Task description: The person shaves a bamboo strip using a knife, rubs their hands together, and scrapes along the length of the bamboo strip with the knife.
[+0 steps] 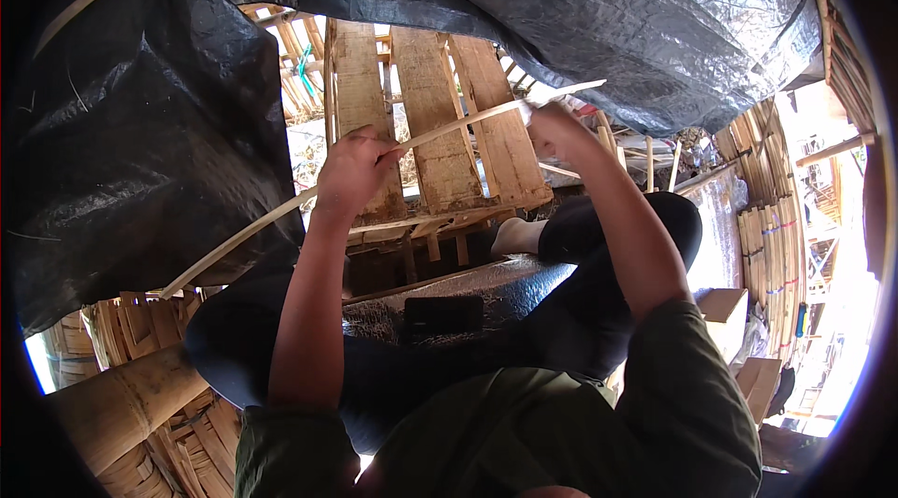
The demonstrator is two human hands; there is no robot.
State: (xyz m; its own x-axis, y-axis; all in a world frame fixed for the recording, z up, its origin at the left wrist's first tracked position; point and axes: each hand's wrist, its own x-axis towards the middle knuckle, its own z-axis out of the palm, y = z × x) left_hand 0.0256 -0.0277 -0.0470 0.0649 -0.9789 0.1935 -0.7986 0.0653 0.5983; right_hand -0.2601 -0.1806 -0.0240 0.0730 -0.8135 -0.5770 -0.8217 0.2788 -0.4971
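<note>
A long, thin pale strip of bamboo or wood (449, 127) slants across in front of me, from low on the left to higher on the right. My left hand (354, 171) is closed around it near its middle. Toward its far right end, my right hand (558, 129) is a fist right beside the strip. Motion blurs the fingers there, and a pale smear shows at the knuckles; what the fist grips cannot be made out. Beneath the strip stands a low bench of rough wooden planks (426, 115) with gaps between them.
Black plastic sheeting (150, 133) hangs at the left and across the top. Between my bent legs lies a silvery mat (505, 288) with a dark flat rectangle (444, 315). A thick bamboo pole (122, 404) is at lower left; tied bundles of slats (772, 245) stand right.
</note>
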